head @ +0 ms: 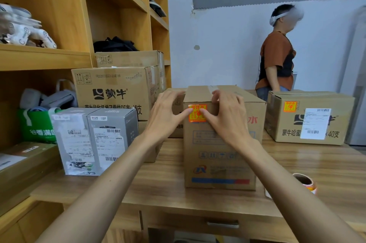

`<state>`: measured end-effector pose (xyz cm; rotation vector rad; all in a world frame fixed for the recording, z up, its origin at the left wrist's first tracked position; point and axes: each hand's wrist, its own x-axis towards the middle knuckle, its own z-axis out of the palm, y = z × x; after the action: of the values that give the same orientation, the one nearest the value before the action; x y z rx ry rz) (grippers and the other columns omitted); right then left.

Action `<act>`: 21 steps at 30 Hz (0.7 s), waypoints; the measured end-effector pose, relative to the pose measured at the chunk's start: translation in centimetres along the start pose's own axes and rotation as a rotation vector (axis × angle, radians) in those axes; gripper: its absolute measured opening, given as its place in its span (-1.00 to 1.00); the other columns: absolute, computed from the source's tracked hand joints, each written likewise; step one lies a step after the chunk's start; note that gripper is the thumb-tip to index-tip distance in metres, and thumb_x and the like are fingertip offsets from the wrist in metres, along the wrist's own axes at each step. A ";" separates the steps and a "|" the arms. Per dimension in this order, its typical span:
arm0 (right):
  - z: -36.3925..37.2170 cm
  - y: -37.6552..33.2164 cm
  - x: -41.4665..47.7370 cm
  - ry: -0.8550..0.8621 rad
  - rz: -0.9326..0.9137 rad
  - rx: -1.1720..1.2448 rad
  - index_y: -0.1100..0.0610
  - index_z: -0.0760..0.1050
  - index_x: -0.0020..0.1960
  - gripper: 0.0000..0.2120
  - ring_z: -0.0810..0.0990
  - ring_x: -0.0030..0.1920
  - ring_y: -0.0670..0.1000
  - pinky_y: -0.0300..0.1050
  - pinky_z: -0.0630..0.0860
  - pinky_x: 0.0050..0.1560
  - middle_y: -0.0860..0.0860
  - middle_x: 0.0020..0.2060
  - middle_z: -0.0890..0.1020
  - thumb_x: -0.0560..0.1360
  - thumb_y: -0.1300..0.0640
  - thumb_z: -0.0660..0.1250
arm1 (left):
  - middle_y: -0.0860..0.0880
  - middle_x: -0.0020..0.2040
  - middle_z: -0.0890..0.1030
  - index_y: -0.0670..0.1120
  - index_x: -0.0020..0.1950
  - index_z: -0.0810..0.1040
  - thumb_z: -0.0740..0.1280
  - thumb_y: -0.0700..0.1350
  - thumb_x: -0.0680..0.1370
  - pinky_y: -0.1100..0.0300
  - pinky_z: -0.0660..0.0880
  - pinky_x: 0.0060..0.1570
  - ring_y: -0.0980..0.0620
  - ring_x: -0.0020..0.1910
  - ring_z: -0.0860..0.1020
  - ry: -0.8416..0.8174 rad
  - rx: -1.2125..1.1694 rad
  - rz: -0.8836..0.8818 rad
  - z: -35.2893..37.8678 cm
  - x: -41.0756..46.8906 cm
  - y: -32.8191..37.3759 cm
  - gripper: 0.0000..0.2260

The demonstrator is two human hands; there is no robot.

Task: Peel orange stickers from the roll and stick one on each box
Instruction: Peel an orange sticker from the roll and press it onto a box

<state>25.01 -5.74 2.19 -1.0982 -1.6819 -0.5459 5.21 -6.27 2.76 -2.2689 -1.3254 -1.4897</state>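
A tall cardboard box (217,153) stands in the middle of the wooden desk (162,187). An orange sticker (196,116) lies on its front face near the top left corner. My left hand (166,114) and my right hand (225,116) both rest on the box, thumbs pressing on the sticker and fingers spread over the top edge. The sticker roll (305,183) sits on the desk to the right of the box. A cardboard box at the right (309,118) bears an orange sticker (290,106) on its front.
A grey box with shipping labels (95,139) stands at the left of the desk. Stacked cartons (118,88) sit behind it by the wooden shelves (79,15). A person in an orange shirt (277,58) stands behind the desk at the right.
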 end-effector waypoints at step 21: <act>0.0 3.3 1.0 -0.162 -0.096 -0.008 0.03 0.51 0.06 -0.49 0.53 0.02 0.02 -0.02 0.27 0.15 -0.08 -0.04 0.63 0.42 -0.39 0.26 | 0.21 0.33 0.52 0.11 0.28 0.58 0.48 0.07 0.53 0.04 0.42 0.34 0.30 0.32 0.44 -0.138 -0.265 -0.083 1.1 1.0 -2.5 -0.66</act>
<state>27.74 -3.75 2.58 -1.0954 -1.8824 -0.5365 4.30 -3.51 2.13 -2.5493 -1.3445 -1.6505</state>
